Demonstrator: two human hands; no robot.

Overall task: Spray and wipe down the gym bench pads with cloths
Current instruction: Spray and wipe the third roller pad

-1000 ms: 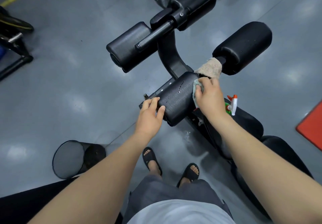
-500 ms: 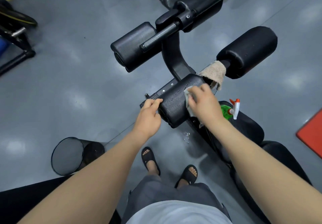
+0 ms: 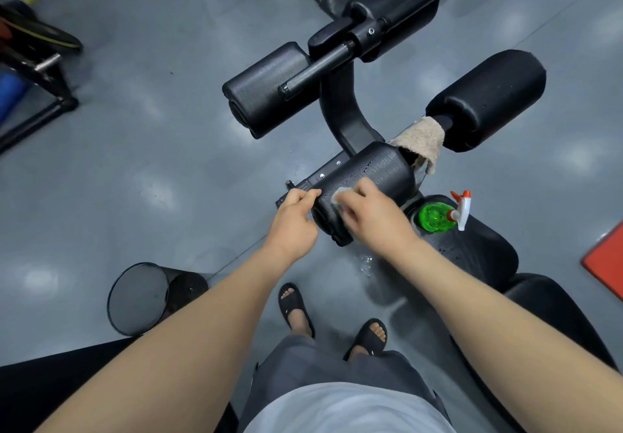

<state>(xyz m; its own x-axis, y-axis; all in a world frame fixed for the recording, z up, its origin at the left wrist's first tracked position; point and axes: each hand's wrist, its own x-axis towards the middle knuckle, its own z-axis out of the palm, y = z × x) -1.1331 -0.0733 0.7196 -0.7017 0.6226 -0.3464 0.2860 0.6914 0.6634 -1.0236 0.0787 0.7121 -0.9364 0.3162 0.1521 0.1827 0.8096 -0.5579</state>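
A black roller pad (image 3: 377, 176) of the gym bench lies in front of me, cracked along its top. My right hand (image 3: 374, 217) presses a small pale cloth (image 3: 338, 196) against the pad's near left end, fingers curled over it. My left hand (image 3: 295, 222) holds the pad's left end, thumb and fingers pinching its edge. A beige cloth (image 3: 423, 137) hangs over the bar between this pad and the right roller pad (image 3: 488, 99). A green spray bottle (image 3: 438, 217) with a white and red trigger lies on the bench seat (image 3: 478, 247).
Another roller pad (image 3: 263, 89) and the bench's black post (image 3: 344, 115) stand beyond. A black mesh bin (image 3: 141, 298) sits on the grey floor at my lower left. My sandalled feet (image 3: 330, 318) stand beside the bench. A rack's frame (image 3: 37, 72) is at far left, a red mat (image 3: 606, 257) at right.
My right hand has slid the cloth leftward along the pad, from its right end to its left end. My left hand has shifted from lying on the pad to gripping its end.
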